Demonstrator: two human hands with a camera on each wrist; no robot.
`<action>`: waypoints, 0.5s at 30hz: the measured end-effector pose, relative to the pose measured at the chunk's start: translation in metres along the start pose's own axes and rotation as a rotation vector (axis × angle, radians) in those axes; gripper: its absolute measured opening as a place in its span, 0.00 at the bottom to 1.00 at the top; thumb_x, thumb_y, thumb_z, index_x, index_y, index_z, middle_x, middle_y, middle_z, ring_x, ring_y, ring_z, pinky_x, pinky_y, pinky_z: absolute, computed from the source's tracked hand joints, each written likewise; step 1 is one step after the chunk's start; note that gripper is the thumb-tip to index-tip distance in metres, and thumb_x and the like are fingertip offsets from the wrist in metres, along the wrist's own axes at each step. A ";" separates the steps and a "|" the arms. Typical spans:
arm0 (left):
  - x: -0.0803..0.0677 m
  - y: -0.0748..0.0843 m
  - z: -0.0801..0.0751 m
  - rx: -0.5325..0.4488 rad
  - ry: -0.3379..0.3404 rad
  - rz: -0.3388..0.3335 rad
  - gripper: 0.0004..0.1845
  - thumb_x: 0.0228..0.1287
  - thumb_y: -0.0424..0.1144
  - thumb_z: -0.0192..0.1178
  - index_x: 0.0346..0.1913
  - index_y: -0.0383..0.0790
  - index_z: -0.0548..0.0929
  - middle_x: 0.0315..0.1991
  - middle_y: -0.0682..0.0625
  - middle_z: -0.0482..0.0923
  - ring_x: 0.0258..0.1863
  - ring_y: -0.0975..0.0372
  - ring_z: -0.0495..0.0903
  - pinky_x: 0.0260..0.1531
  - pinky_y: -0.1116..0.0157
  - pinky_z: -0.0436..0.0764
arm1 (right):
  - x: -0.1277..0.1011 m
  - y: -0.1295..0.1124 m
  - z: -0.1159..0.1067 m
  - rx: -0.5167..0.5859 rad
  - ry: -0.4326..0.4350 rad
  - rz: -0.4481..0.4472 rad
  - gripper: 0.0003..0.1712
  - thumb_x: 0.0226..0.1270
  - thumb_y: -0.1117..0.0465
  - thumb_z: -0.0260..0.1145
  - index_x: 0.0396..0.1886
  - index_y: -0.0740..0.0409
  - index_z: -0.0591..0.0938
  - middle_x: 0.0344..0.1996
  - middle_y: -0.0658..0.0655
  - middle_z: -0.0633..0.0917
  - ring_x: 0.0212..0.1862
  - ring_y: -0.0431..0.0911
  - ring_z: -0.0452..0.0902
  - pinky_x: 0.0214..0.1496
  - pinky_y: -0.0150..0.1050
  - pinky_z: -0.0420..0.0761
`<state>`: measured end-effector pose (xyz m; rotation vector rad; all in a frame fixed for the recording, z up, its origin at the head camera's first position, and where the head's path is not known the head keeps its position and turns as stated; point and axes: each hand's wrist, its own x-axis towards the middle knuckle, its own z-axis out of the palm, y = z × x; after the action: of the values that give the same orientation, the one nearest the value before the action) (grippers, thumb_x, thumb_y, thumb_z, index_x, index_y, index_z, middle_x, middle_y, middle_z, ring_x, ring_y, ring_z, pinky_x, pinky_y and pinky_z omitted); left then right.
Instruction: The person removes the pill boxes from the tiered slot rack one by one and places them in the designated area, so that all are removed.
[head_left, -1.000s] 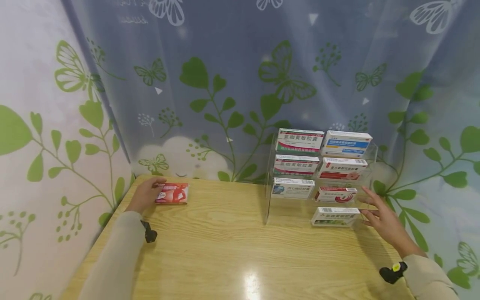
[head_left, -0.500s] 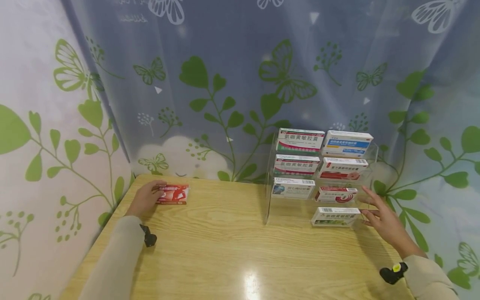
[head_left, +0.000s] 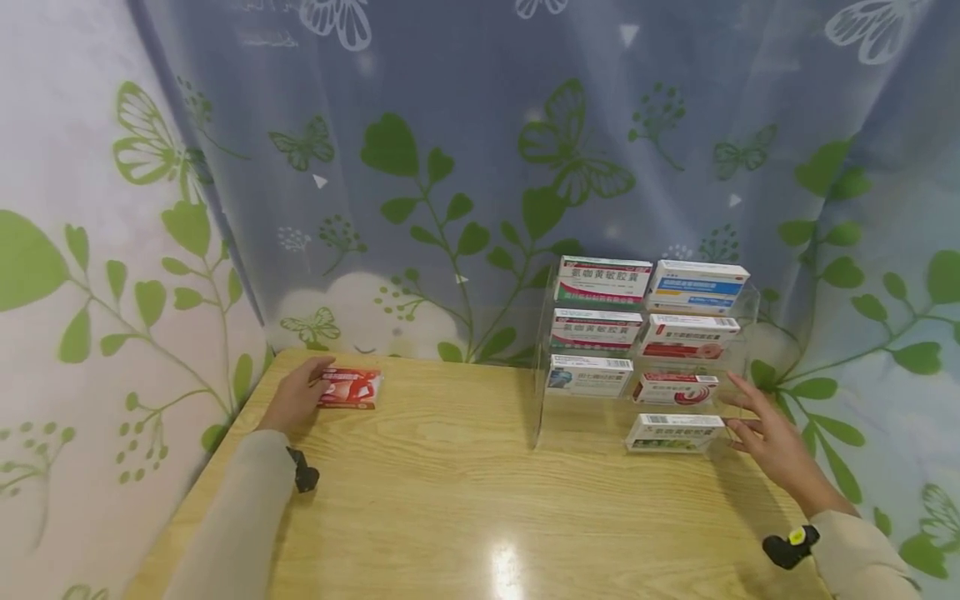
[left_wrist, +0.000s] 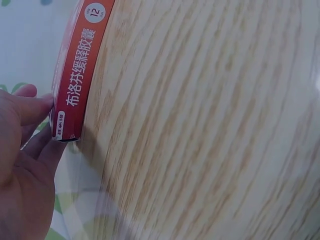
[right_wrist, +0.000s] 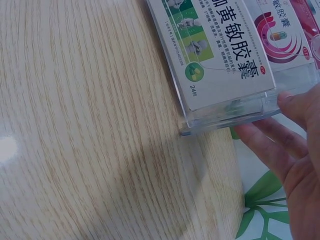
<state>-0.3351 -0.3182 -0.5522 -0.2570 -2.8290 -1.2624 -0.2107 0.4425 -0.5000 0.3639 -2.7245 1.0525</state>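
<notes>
My left hand (head_left: 295,397) is at the left end of a red medicine box (head_left: 352,389) lying on the table at the far left. In the left wrist view, thumb and fingers pinch that end; white lettering runs along the side of the box (left_wrist: 75,75). My right hand (head_left: 776,446) holds the right edge of a clear acrylic display rack (head_left: 573,429). The right wrist view shows the thumb on the rack's front side and the other fingers behind it, near the bottom white capsule box (right_wrist: 220,55).
Several medicine boxes fill the rack's tiers, including a blue and white box (head_left: 697,287) at the top right and a grey-white box (head_left: 590,379) on the left. A wooden table (head_left: 450,492) extends in front. Printed curtains (head_left: 450,167) surround it.
The left hand's fingers shift slightly at the red box's left end, and the box moves a little. The right hand and the rack stay in place.
</notes>
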 end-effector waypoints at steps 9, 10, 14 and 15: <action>-0.001 0.005 0.001 0.035 0.000 0.007 0.26 0.86 0.30 0.52 0.80 0.31 0.69 0.77 0.26 0.69 0.79 0.33 0.66 0.79 0.35 0.66 | 0.000 0.001 -0.001 -0.007 0.000 0.004 0.48 0.82 0.78 0.58 0.92 0.52 0.49 0.69 0.82 0.74 0.53 0.32 0.84 0.41 0.42 0.93; -0.001 0.005 0.001 0.035 -0.005 0.007 0.26 0.86 0.30 0.52 0.81 0.31 0.68 0.78 0.26 0.69 0.79 0.33 0.66 0.78 0.35 0.67 | 0.000 0.000 -0.001 -0.014 0.001 0.007 0.49 0.82 0.78 0.58 0.92 0.52 0.49 0.69 0.82 0.74 0.54 0.42 0.88 0.41 0.42 0.93; -0.001 0.004 -0.003 0.004 -0.022 -0.027 0.28 0.89 0.37 0.49 0.84 0.36 0.64 0.81 0.26 0.63 0.79 0.31 0.65 0.77 0.33 0.69 | -0.001 -0.001 0.000 -0.016 -0.012 0.021 0.49 0.83 0.77 0.56 0.92 0.50 0.46 0.69 0.82 0.73 0.57 0.74 0.83 0.42 0.44 0.94; 0.000 0.005 -0.005 -0.003 -0.021 -0.036 0.28 0.90 0.39 0.48 0.85 0.37 0.63 0.82 0.26 0.61 0.80 0.30 0.64 0.76 0.32 0.69 | -0.001 -0.002 0.000 -0.013 -0.015 0.023 0.49 0.83 0.77 0.56 0.92 0.50 0.46 0.70 0.82 0.72 0.58 0.77 0.81 0.42 0.44 0.94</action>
<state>-0.3343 -0.3186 -0.5457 -0.2211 -2.8622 -1.2779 -0.2089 0.4419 -0.4991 0.3401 -2.7541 1.0415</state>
